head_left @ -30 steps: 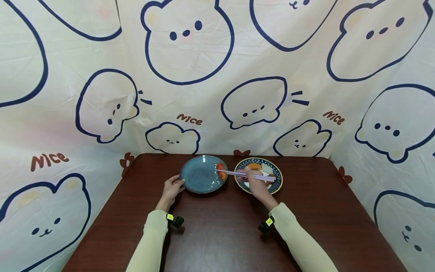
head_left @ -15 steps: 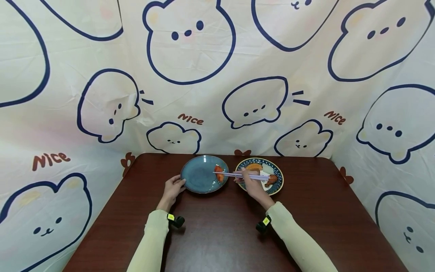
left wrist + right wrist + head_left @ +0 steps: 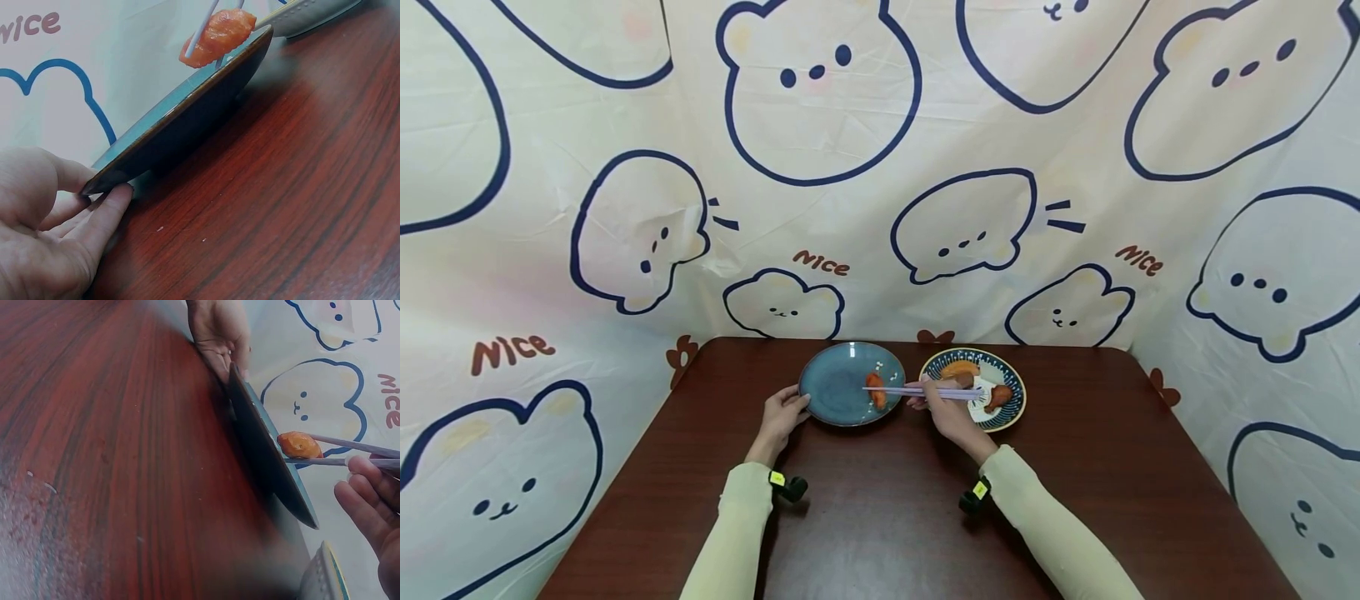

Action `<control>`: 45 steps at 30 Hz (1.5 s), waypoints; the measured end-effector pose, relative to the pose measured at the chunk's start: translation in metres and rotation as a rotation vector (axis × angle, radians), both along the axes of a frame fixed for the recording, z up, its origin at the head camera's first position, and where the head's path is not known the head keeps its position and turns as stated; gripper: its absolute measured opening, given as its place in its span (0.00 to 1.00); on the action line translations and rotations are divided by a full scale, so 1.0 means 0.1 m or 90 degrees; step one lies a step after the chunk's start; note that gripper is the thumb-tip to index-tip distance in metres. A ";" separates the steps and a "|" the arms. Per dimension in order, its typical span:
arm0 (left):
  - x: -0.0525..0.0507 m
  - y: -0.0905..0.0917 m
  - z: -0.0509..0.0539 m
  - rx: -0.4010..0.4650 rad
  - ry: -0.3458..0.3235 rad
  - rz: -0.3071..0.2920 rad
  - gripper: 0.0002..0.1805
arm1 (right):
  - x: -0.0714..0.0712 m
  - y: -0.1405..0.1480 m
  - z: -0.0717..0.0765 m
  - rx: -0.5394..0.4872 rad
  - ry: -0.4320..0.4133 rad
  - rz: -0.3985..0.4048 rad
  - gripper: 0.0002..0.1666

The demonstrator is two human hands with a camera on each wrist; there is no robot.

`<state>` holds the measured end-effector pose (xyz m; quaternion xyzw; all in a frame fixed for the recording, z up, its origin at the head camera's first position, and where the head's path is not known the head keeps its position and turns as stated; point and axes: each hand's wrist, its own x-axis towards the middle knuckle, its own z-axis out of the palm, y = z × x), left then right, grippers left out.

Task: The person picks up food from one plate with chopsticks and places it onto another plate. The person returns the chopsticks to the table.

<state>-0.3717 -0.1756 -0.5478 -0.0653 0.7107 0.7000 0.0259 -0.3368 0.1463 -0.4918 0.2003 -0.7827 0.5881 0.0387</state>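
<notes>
Left hand (image 3: 782, 418) pinches plate edge (image 3: 169, 115); right hand (image 3: 943, 410) grips 2 chopsticks (image 3: 359, 445) around food (image 3: 224, 35); slim gap, patterned plate (image 3: 1018, 400)

Head view, backdrop (image 3: 865, 208) at 9 o'clock: brown "NICE" (image 3: 512, 354)
10 o'clock: second "NICE" (image 3: 822, 263)
Nearly 3 o'clock: third "NICE" (image 3: 1139, 259)
Left wrist view, backdrop at 10 o'clock: clipped "NICE" (image 3: 30, 26)
Right wrist view, backdrop past 2 o'clock: sideways "NICE" (image 3: 390, 400)

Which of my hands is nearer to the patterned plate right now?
Right hand. It holds the chopsticks over the left side of the patterned plate; the left hand is farther away, gripping the left edge of the blue plate.
</notes>
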 end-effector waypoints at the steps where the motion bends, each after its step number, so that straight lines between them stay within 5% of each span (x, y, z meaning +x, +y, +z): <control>1: 0.00 0.00 0.00 0.000 0.000 0.000 0.26 | 0.00 0.00 0.00 -0.003 -0.002 0.006 0.29; 19: -0.02 0.04 -0.02 0.003 0.005 -0.004 0.25 | 0.03 -0.01 0.07 0.042 -0.021 -0.008 0.32; 31: -0.01 0.04 -0.01 -0.001 0.008 -0.004 0.25 | 0.04 0.04 0.06 0.010 -0.017 -0.016 0.29; 39: -0.01 0.02 -0.02 -0.005 0.010 -0.005 0.26 | -0.17 0.18 -0.18 -0.030 -0.001 -0.016 0.29; 45: 0.00 -0.01 -0.02 -0.002 0.006 -0.006 0.26 | -0.16 0.26 -0.17 -0.010 -0.007 -0.058 0.32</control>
